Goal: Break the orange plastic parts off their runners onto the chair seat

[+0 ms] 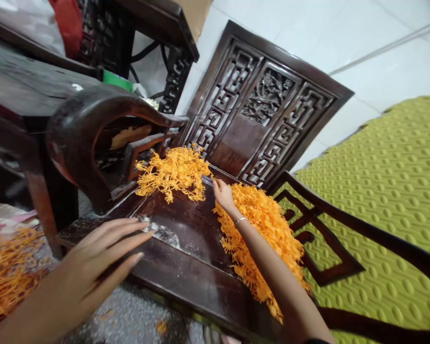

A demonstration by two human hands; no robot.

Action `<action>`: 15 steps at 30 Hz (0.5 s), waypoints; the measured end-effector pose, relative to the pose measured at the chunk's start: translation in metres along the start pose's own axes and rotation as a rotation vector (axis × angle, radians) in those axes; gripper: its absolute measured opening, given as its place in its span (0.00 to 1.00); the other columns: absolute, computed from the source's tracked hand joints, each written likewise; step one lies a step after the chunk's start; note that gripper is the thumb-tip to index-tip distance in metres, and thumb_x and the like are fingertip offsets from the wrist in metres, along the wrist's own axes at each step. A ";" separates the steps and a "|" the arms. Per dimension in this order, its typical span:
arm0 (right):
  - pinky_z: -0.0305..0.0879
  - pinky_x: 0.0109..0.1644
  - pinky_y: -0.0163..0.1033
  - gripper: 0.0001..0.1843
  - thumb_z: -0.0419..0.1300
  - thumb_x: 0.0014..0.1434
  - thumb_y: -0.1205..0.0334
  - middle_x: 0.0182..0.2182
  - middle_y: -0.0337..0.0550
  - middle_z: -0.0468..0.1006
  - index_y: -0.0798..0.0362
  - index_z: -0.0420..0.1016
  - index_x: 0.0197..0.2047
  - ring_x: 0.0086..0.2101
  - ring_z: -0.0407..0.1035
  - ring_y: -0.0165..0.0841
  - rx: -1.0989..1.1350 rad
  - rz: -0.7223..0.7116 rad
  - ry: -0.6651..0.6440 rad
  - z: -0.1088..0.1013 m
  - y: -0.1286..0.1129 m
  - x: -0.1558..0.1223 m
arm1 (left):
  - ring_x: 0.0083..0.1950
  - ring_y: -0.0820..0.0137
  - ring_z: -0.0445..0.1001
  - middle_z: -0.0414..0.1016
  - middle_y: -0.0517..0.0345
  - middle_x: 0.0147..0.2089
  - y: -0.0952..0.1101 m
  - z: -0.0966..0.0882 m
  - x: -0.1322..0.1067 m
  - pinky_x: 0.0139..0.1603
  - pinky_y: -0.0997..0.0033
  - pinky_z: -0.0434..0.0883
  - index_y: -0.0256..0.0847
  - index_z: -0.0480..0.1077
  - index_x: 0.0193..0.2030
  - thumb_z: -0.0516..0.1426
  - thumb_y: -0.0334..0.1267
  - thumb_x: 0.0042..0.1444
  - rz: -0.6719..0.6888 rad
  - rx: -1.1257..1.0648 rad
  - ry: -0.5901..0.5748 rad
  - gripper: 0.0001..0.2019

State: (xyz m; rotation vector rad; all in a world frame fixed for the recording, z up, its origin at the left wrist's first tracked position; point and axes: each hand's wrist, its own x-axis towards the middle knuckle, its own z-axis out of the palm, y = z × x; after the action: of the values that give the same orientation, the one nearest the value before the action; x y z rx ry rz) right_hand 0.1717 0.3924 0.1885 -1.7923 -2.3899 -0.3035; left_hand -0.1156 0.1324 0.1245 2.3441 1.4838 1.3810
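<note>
My left hand (103, 260) hovers over the near left edge of a dark wooden chair seat (186, 224), fingers stretched out and holding nothing. At the back of the seat, my right hand (223, 195) has its fingers closed around a small dark grey object (207, 180), whose kind I cannot make out. Just left of that object lies a loose pile of orange-yellow knotted strands (177, 169). A larger orange heap (265, 234) of similar strands covers the right side of the seat, partly hidden by my right forearm.
A carved chair back (261, 105) rises behind the seat, with a curved armrest (75, 114) at left and another armrest (329, 210) at right. More orange strands (10, 272) lie low at left. A green textured mat (390, 167) lies right of the chair.
</note>
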 end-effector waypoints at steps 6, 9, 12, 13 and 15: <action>0.48 0.63 0.43 0.54 0.58 0.51 0.37 0.67 0.54 0.41 0.54 0.35 0.69 0.65 0.41 0.40 0.220 -0.338 0.073 -0.025 -0.074 0.048 | 0.67 0.61 0.54 0.58 0.60 0.66 0.004 0.022 0.027 0.60 0.51 0.68 0.52 0.56 0.64 0.50 0.36 0.62 0.081 0.115 -0.036 0.24; 0.47 0.63 0.45 0.53 0.64 0.48 0.45 0.66 0.54 0.46 0.55 0.43 0.68 0.64 0.44 0.43 0.203 -0.617 0.013 -0.022 -0.110 0.068 | 0.68 0.60 0.50 0.53 0.60 0.68 -0.005 0.025 0.026 0.60 0.52 0.68 0.52 0.54 0.65 0.51 0.35 0.62 0.084 0.119 -0.032 0.25; 0.48 0.61 0.48 0.29 0.58 0.55 0.59 0.58 0.51 0.65 0.56 0.63 0.60 0.56 0.57 0.44 0.113 -0.685 0.048 -0.017 -0.128 0.076 | 0.68 0.60 0.50 0.52 0.60 0.69 -0.019 0.024 0.024 0.60 0.53 0.68 0.52 0.53 0.66 0.50 0.36 0.62 0.051 0.122 -0.040 0.25; 0.49 0.60 0.49 0.25 0.56 0.55 0.61 0.55 0.50 0.68 0.55 0.67 0.56 0.53 0.59 0.44 0.106 -0.652 0.105 -0.017 -0.128 0.078 | 0.68 0.60 0.50 0.52 0.60 0.69 -0.024 0.024 0.024 0.59 0.53 0.68 0.52 0.53 0.66 0.51 0.37 0.62 0.035 0.124 -0.044 0.25; 0.51 0.58 0.50 0.22 0.55 0.55 0.62 0.54 0.49 0.69 0.55 0.69 0.53 0.52 0.59 0.46 0.130 -0.552 0.261 -0.022 -0.121 0.079 | 0.68 0.59 0.51 0.51 0.61 0.69 -0.031 0.022 0.024 0.59 0.52 0.69 0.53 0.52 0.66 0.51 0.38 0.62 0.008 0.125 -0.043 0.26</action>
State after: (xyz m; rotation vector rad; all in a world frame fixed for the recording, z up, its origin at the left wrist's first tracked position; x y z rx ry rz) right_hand 0.0329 0.4281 0.2189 -0.9437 -2.5870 -0.3974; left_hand -0.1190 0.1756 0.1130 2.4382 1.5950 1.2656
